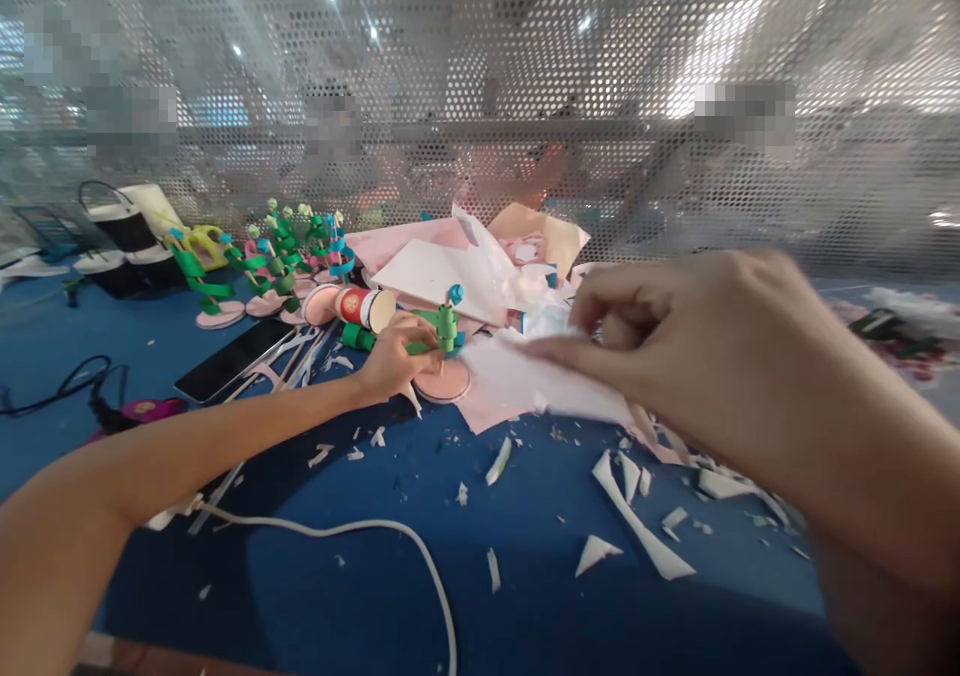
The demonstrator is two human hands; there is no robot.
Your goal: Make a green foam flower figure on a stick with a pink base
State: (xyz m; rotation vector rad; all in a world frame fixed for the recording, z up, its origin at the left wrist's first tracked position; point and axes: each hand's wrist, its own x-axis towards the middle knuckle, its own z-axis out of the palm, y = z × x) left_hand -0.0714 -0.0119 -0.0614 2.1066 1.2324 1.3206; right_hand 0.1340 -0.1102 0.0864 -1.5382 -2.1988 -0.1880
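Note:
My left hand is closed at the lower part of a small green paper model with a blue top. The model stands on a thin stick over a round pink base. My right hand is raised at the right, blurred by motion, with thumb and fingers pinched together. A white sheet of paper sits at its fingertips and is smeared too. Behind my left hand lies a roll of green paper, partly hidden.
Several similar models stand at the back left, near a red-labelled tape roll and a phone. Paper sheets heap against the perforated screen. White scraps and a white cable lie on the blue table.

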